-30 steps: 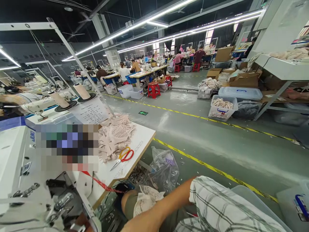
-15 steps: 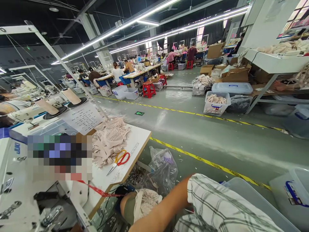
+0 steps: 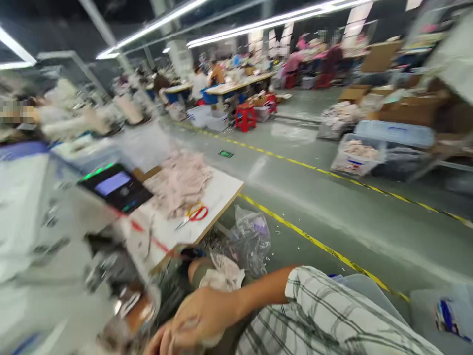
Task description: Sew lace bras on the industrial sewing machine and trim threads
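Note:
My right hand [image 3: 199, 315] reaches in low from the right, under a striped sleeve, over my lap. Its fingers are bent and pressed together, blurred and partly cut off by the bottom edge. Whatever they hold is hidden. Pale lace fabric [image 3: 223, 273] lies over my knee just beyond the wrist. My left hand is not seen; a blurred orange-brown patch [image 3: 139, 315] by the sewing machine [image 3: 22, 222] cannot be made out. Scissors with red and yellow handles [image 3: 195, 212] lie on the white tabletop [image 3: 223, 190], beside a heap of beige fabric pieces [image 3: 181, 182].
A control panel with a lit screen [image 3: 114, 185] stands by the machine. A red strip [image 3: 160, 245] crosses the table edge. A clear plastic bag [image 3: 253, 231] hangs below the tabletop. Plastic bins [image 3: 358, 155], a red stool [image 3: 245, 117] and people at sewing tables are farther off.
The view has swung and blurred, with the table shifting up and rightward. My right hand, earlier below the frame, has come into sight over the lap.

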### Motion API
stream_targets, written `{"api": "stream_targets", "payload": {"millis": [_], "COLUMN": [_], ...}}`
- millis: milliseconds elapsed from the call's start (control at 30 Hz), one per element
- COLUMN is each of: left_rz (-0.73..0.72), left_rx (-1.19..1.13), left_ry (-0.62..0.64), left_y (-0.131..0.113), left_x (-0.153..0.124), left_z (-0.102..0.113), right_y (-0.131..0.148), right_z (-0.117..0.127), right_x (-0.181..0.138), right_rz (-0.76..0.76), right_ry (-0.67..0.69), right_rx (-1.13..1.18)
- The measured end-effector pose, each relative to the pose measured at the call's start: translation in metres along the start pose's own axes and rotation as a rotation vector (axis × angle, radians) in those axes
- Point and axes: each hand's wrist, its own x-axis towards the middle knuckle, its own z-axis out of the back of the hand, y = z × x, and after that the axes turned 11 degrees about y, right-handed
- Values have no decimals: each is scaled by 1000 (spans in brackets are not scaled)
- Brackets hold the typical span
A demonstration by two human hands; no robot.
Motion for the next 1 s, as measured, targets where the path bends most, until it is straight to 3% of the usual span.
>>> {"api": "stream_targets", "payload": {"millis": [67, 100, 233, 433, 600, 767, 1000], "left_rz": [191, 238, 255, 179, 132, -11, -36], "left_rx": [-9, -23, -86, -188, -23, 116, 146], "left_ry": [-139, -271, -380, -386, -351, -318, -285], "left_y": [19, 23, 43, 61, 66, 68, 72], "left_x": [-40, -55, -69, -74, -83, -82, -78], "left_z": [23, 30, 37, 35, 44, 60, 66], "right_y": [13, 17, 13, 10, 5, 6, 9], "right_z": [-5, -5, -6, -14, 1, 15, 23], "right_x": [0, 2, 22, 34, 45, 56, 62], "right_rz": [-5, 17, 52, 0, -54, -67, -142], "right_ry": [-49, -70, -123, -114, -131, 47, 239], "right_rx": [-6, 36, 244, 225, 14, 61, 193]}}
